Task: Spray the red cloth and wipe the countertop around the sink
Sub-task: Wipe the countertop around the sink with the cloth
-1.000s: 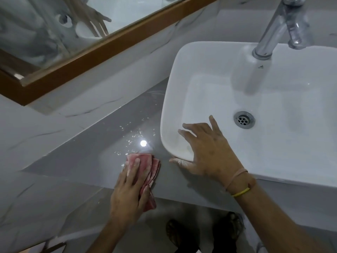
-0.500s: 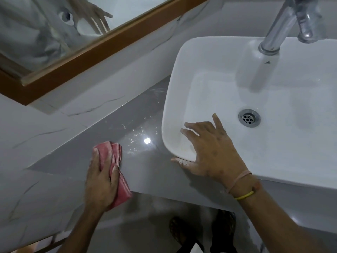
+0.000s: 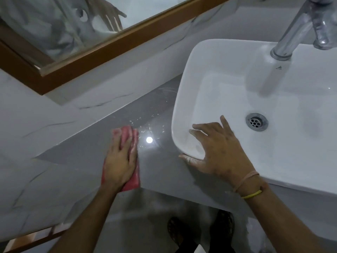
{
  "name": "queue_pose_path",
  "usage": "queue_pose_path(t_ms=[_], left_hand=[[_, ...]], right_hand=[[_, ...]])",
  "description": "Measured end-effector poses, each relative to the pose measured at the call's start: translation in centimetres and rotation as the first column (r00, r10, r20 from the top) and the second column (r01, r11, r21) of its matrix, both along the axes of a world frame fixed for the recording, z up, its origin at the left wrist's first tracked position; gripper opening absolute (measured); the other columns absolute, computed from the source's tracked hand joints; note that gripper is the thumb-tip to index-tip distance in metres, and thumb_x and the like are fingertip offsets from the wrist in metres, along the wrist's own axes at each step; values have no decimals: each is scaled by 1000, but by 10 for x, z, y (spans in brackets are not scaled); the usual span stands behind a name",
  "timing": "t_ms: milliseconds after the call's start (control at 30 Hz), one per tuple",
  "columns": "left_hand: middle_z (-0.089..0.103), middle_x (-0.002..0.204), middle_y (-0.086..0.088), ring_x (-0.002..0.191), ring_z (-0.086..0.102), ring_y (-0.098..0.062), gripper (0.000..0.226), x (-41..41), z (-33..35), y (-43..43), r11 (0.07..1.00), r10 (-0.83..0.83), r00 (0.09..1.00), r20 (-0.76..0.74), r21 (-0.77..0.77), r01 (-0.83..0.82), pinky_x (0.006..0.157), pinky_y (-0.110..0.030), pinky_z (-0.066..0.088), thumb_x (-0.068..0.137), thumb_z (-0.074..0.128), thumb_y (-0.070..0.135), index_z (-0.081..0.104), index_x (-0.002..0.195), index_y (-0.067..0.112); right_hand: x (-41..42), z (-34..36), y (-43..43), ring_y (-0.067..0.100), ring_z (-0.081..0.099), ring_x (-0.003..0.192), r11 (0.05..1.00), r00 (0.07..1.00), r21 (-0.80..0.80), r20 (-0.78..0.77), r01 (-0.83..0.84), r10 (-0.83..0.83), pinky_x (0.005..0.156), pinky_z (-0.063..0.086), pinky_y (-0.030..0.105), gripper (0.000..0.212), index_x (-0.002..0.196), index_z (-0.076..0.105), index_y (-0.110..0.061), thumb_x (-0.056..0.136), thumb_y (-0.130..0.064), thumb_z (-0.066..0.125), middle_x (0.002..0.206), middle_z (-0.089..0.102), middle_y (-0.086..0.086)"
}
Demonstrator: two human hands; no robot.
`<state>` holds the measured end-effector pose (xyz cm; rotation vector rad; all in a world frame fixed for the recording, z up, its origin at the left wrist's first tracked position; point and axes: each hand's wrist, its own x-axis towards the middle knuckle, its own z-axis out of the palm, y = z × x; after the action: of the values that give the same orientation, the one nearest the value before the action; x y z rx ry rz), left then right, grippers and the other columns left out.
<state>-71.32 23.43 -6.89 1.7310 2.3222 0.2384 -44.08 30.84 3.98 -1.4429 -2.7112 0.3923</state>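
My left hand [image 3: 119, 161] presses flat on the folded red cloth [image 3: 127, 134], which lies on the grey countertop [image 3: 82, 152] left of the sink. Cloth shows past my fingertips and by my wrist near the counter's front edge. The white rectangular sink [image 3: 182, 106] stands on the counter at the right. My right hand [image 3: 218, 150] rests spread on the sink's near left corner, thumb down on its outer side, fingers over the rim. White droplets or specks dot the counter just beyond the cloth. No spray bottle is in view.
A chrome faucet [image 3: 295, 33] rises at the sink's back right, and a drain [image 3: 256, 122] sits in the basin. A wood-framed mirror [image 3: 116, 42] hangs on the marble wall behind. A bright light reflection [image 3: 149, 140] shines on the counter. My feet [image 3: 200, 232] show below.
My left hand slid the cloth left along the counter, then back right and a little forward toward the specks. My right hand stayed on the sink corner.
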Motion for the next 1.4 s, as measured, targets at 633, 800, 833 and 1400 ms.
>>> queue_pose_path(t_ms=[633, 800, 833, 1400], left_hand=[[15, 160, -16, 147, 10, -37, 55, -47, -2, 42, 990, 139, 988, -71, -8, -139, 120, -52, 14, 100, 11, 33, 10, 153, 18], [10, 161, -3, 149, 7, -30, 54, -4, -3, 17, 991, -133, 990, -44, -23, 132, 119, -47, 5, 99, 19, 37, 2, 151, 38], [9, 161, -2, 148, 8, -30, 55, -3, -3, 0, 993, -116, 993, -24, -34, 115, 116, -47, 8, 99, 21, 40, 0, 150, 42], [8, 162, -4, 149, 4, -31, 55, 1, -14, 21, 997, -60, 996, -61, -43, 57, 119, -55, 10, 98, 17, 49, -1, 150, 39]], right_hand=[[1, -8, -2, 31, 67, 98, 990, 995, 138, -96, 19, -5, 104, 37, 62, 65, 98, 71, -5, 68, -62, 65, 105, 73, 10], [1, -8, -2, 31, 68, 99, 994, 995, 110, -102, 15, -4, 103, 38, 64, 63, 97, 72, -5, 65, -60, 71, 106, 73, 10], [2, -8, -3, 30, 68, 99, 994, 995, 105, -101, 12, -2, 103, 38, 63, 63, 98, 71, -6, 66, -61, 69, 106, 73, 9], [3, -10, -1, 26, 69, 93, 996, 995, 94, -98, -4, 13, 103, 40, 60, 60, 93, 71, -8, 68, -62, 62, 99, 74, 7]])
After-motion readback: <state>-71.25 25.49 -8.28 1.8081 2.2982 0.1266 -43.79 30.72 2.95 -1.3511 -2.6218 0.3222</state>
